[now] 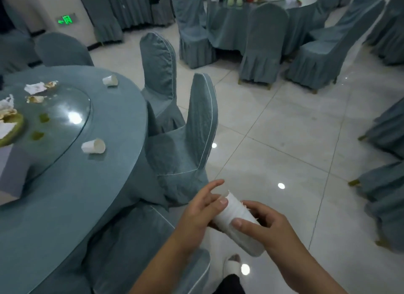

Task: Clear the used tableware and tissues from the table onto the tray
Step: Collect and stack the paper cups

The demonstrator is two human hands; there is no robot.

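Observation:
A stack of white paper cups [238, 222] lies tilted between both hands, low in the view and over the floor beside the table. My left hand [197, 210] holds its upper end, thumb on the rim, forefinger stretched out. My right hand [265, 224] grips its lower part, thumb across the front. On the round blue-grey table [65, 195] two white paper cups lie on their sides, one near the edge [93, 146] and one farther back [110, 81]. Crumpled tissues [35, 88] and food scraps [36, 99] lie on the glass turntable [65, 110].
A green plate with scraps [12, 127] sits at the left edge. Covered chairs [192, 127] stand tucked against the table on my left. Shiny tiled floor [284, 140] stretches to the right. Another table with bottles [240, 0] and more covered chairs stand behind.

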